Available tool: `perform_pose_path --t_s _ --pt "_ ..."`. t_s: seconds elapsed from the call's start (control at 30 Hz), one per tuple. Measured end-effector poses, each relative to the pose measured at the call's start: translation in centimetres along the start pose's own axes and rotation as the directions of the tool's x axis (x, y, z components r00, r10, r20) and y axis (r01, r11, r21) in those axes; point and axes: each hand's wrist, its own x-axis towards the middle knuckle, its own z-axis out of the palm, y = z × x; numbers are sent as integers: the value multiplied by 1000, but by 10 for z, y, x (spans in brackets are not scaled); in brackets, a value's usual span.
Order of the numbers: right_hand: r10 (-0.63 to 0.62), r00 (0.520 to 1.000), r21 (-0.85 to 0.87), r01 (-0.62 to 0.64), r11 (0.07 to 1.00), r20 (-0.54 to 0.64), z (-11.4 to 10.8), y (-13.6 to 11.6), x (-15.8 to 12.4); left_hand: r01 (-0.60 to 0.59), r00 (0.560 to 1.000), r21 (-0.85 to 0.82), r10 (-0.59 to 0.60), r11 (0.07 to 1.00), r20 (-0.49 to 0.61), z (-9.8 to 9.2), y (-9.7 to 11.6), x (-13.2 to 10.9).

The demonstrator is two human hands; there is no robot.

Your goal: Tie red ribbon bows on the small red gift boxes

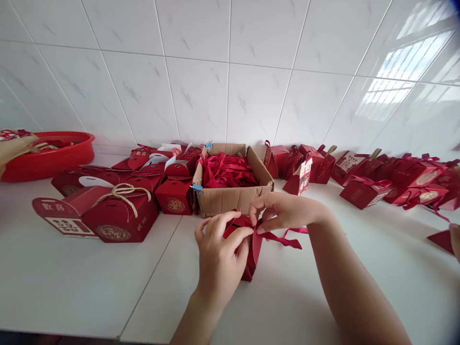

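Note:
A small dark-red gift box (256, 251) stands on the white tiled counter, partly hidden by my fingers. My left hand (223, 244) is closed on its near left side, with thumb and forefinger at the top edge. From above, my right hand (283, 213) pinches a red ribbon (283, 239) at the top of the box. The ribbon's loose ends trail off to the right over the counter. Just behind my hands, a cardboard box (233, 196) holds a heap of red ribbons (228, 170).
Red gift boxes (124, 218) crowd the left, one with a cord bow. More ribboned boxes (413, 172) line the right along the tiled wall (194, 96). A red basin (57, 160) stands far left beside another person's arm (14, 148). Another hand (455, 239) shows at the right edge.

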Motion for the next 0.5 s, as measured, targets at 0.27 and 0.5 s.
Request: perform_pose_path --t_s 0.27,0.5 --pt "-66 997 53 67 996 -25 -3 0 -1 -7 995 -27 4 1000 -95 -3 -1 -1" --pt "-102 994 20 103 995 -23 -6 2 -3 -10 996 -51 5 999 -84 -5 0 1"
